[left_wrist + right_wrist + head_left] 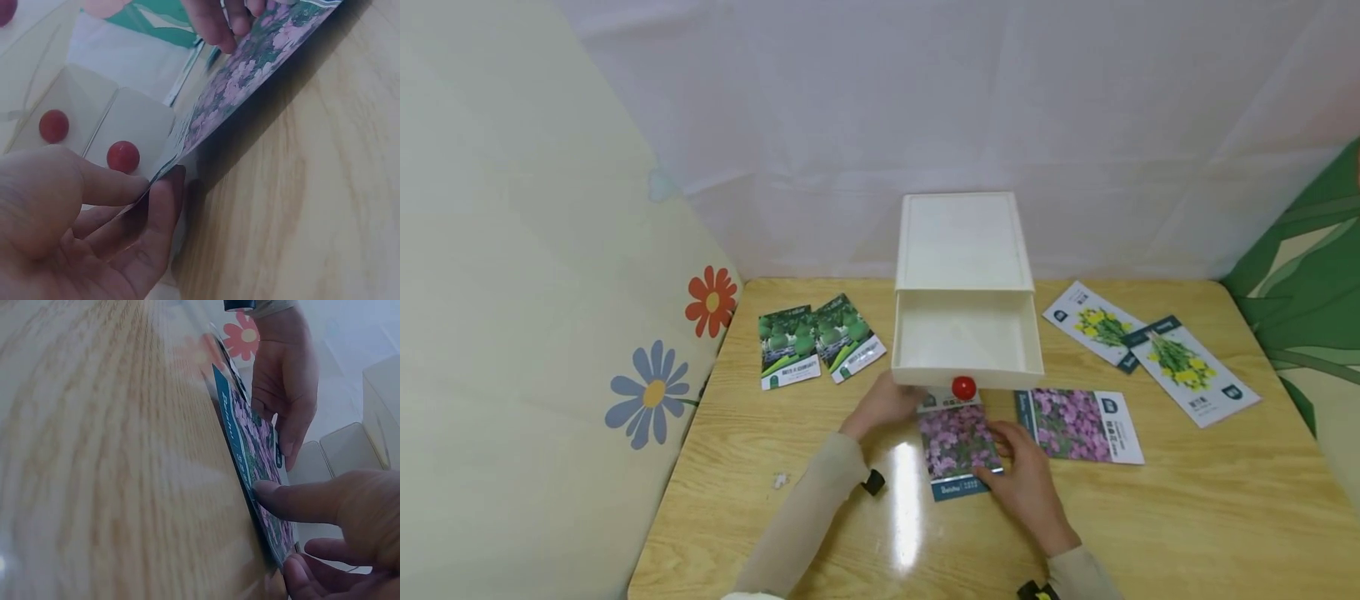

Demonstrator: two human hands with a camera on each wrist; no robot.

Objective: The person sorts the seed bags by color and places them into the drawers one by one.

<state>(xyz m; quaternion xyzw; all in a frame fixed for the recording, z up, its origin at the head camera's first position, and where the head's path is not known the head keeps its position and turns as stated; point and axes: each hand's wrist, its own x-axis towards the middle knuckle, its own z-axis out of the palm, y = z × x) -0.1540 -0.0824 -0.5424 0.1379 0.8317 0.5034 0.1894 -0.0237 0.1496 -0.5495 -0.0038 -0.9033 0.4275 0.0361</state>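
Both hands hold a seed packet (957, 442) with pink flowers and a blue band, close over the table in front of a white drawer box (964, 242). My left hand (887, 404) pinches its far end between thumb and fingers, as the left wrist view shows. At the packet's right edge, my right hand (1024, 477) grips with its thumb on the printed face and fingertips at the border. The pulled-out drawer (962, 377) with its red knob (964, 388) overhangs the packet's far end in the head view.
A second pink-flower packet (1075, 425) lies right of the hands. Two green packets (788, 346) lie at the left, and two yellow-flower packets (1193, 371) overlap at the right. A small white scrap (780, 480) is on the table. A white cloth (820, 125) hangs behind.
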